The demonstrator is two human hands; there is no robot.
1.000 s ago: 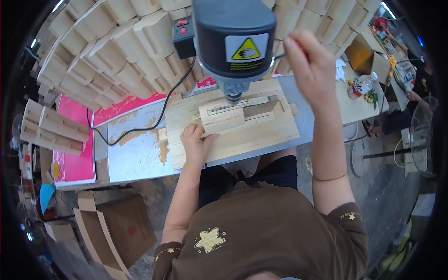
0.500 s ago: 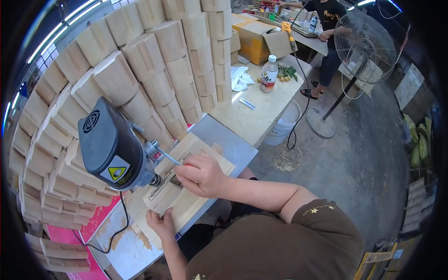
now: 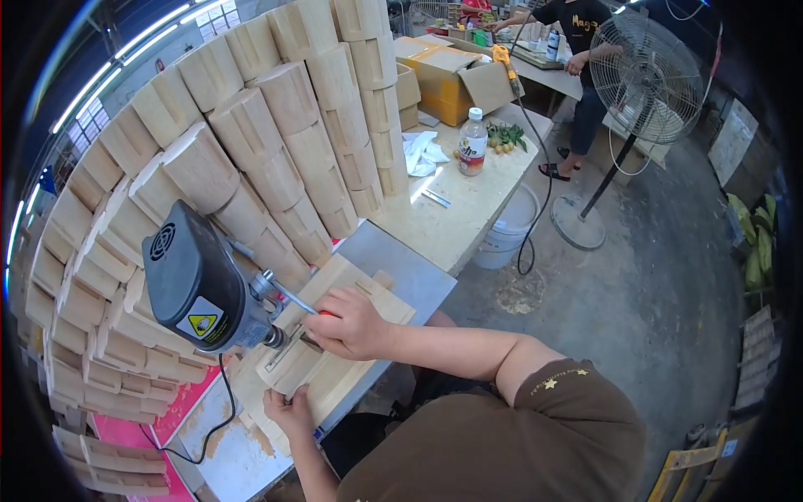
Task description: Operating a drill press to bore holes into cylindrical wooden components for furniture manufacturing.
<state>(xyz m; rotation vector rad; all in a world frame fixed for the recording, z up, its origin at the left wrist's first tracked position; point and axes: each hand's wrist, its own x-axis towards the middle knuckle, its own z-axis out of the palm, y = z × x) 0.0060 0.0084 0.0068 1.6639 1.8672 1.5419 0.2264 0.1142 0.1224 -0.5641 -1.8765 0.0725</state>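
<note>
A dark grey bench drill press stands on the worktable, its chuck low over a pale wooden block with a slot cut in it. My right hand is closed round the red-tipped end of the drill's feed lever, above the block. At the block's near end my left hand grips the edge, thumb and fingers pressed against the wood. Light wooden boards lie under and beside the block. The drill bit's tip is too small to make out.
Tall stacks of curved wooden blocks rise behind and left of the drill. On the side table stand a bottle, fruit and a cardboard box. A bucket and a fan stand right; a co-worker is behind.
The whole view has shifted slightly, with the drill and blocks a little lower in it. Both hands keep their places on the lever and the block.
</note>
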